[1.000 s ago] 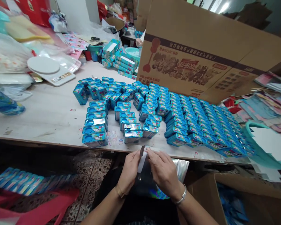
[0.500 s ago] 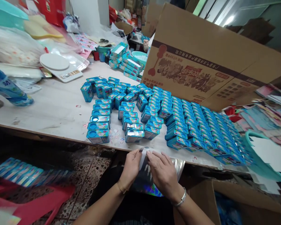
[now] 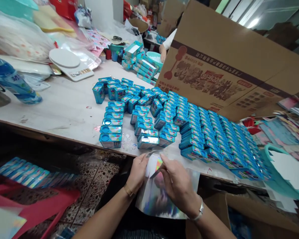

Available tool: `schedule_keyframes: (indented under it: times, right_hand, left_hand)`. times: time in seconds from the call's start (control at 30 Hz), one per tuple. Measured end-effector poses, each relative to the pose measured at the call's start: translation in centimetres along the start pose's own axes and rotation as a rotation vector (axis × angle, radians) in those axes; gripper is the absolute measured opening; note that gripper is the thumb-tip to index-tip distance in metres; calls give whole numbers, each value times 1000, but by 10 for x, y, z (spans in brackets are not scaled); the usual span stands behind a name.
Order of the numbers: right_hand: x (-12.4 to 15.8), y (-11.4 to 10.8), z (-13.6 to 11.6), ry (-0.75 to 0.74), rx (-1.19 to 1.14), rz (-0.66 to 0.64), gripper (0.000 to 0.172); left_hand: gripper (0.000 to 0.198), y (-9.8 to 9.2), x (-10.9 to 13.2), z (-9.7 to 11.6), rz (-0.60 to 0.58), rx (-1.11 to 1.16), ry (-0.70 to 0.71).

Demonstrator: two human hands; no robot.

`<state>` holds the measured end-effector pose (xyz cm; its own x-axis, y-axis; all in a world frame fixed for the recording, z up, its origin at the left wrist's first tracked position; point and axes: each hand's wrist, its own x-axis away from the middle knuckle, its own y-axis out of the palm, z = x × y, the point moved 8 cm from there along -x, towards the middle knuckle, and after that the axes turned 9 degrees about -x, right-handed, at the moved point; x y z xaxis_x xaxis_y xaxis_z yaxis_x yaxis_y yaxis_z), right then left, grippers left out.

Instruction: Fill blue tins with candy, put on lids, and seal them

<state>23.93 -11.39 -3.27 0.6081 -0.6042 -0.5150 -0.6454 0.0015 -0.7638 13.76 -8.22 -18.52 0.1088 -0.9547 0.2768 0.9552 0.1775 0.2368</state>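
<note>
A shiny, silvery holographic bag (image 3: 161, 202) lies over my lap, just off the table's front edge. My left hand (image 3: 137, 172) pinches its upper left side near the opening. With fingers bent together, my right hand (image 3: 176, 182) grips the bag's upper right edge, where part of the film is pulled back and a pale inner surface shows. Beyond my hands, small blue tins (image 3: 111, 139) stand in short rows, and many more blue tins (image 3: 216, 142) are packed in long rows to the right.
A large cardboard box (image 3: 214, 56) rises behind the tins. On the left are a white scale (image 3: 72, 68) and a blue bottle (image 3: 17, 84). A teal basin (image 3: 266, 152) is at right. Behind the box, a person's arm (image 3: 163, 51) reaches to a bowl (image 3: 153, 57).
The bag's top has been spread apart and more of its silvery front shows. My right hand has turned from flat over the bag to gripping its edge. A person's arm has appeared behind the box.
</note>
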Motion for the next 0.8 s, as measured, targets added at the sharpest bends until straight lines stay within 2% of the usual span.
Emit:
schedule_keyframes:
  times: [0.1, 0.2, 0.37, 0.47, 0.5, 0.57, 0.67, 0.8]
  right_hand:
    - [-20, -14, -6, 141, -218, 108, 66]
    - [-50, -11, -9, 287, -432, 211, 63]
    - [-107, 34, -24, 380, -715, 310, 61]
    - [-127, 70, -32, 386, -770, 378, 61]
    - [-130, 82, -34, 386, -776, 402, 61]
    - [-133, 102, -36, 378, -780, 444, 63]
    - [-132, 123, -35, 383, -783, 451, 64]
    - [-131, 134, -30, 461, -798, 376, 60]
  left_hand:
    - [36, -31, 7, 9, 136, -143, 63]
    - [34, -78, 27, 30, 305, -338, 185]
    - [26, -175, 67, 60, 702, -615, 439]
    - [18, -212, 81, 67, 873, -776, 564]
    - [19, -218, 83, 68, 906, -805, 581]
    - [38, -222, 85, 71, 916, -833, 599]
    - [67, -208, 83, 80, 825, -873, 667]
    - [77, -192, 76, 89, 746, -865, 719]
